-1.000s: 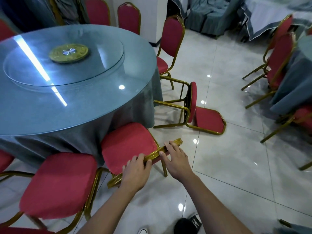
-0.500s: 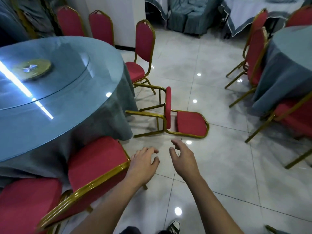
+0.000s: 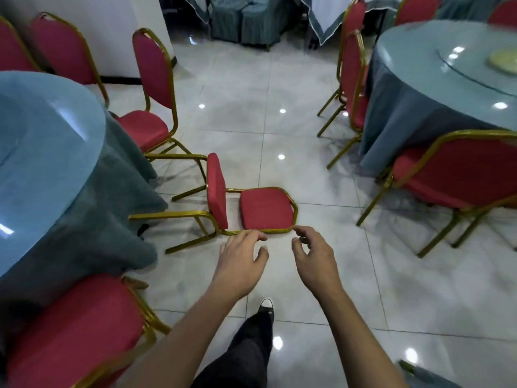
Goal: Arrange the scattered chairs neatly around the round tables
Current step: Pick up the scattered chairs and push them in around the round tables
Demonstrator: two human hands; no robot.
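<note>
At twelve o'clock from both hands, on the tiled floor, lies the tipped chair [image 3: 251,203], its backrest flat on the tiles and its seat standing on edge, legs pointing to nine o'clock toward the left bench [image 3: 42,152]. Its long axis runs nine to three. The left hand [image 3: 240,259], fingers [image 3: 253,235] loosely spread and holding nothing, almost overlaps the gold frame rail and is nearer; the right hand [image 3: 313,256], fingers half-curled and empty, hovers just short, at the backrest's corner.

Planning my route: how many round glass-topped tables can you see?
2: the left table beside the fallen chair, and the right table at the upper right. The draped furniture behind may hide others.
</note>
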